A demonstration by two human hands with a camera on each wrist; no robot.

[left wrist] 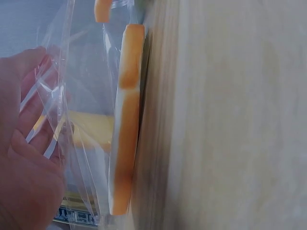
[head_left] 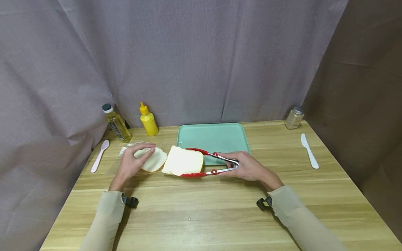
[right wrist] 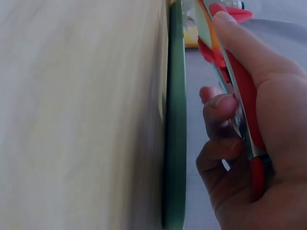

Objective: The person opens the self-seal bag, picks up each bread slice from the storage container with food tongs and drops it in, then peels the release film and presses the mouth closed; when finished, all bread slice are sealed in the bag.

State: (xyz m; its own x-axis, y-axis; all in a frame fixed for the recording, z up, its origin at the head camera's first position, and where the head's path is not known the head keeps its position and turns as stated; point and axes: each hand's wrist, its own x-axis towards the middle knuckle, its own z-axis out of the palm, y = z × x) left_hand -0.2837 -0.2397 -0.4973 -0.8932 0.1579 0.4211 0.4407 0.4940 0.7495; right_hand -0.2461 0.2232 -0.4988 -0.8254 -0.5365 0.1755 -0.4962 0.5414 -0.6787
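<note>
My right hand (head_left: 245,165) grips metal tongs (head_left: 226,170) with red tips and a red handle. Between the tong tips a slice of bread (head_left: 183,161) is held, just left of the green tray. My left hand (head_left: 134,161) pinches the film of a clear plastic bag (left wrist: 86,62) and lifts it. Another slice of bread (head_left: 154,160) lies on the table under that film, its brown crust showing edge-on in the left wrist view. In the right wrist view, my curled fingers (right wrist: 225,110) wrap the tongs over the tray's edge.
The green tray (head_left: 213,134) sits at the back middle of the wooden table (head_left: 188,216). An oil bottle (head_left: 117,125), a yellow squeeze bottle (head_left: 149,122) and a pink spoon (head_left: 100,155) stand or lie left. A seasoning jar (head_left: 294,118) and a white knife (head_left: 309,151) are right.
</note>
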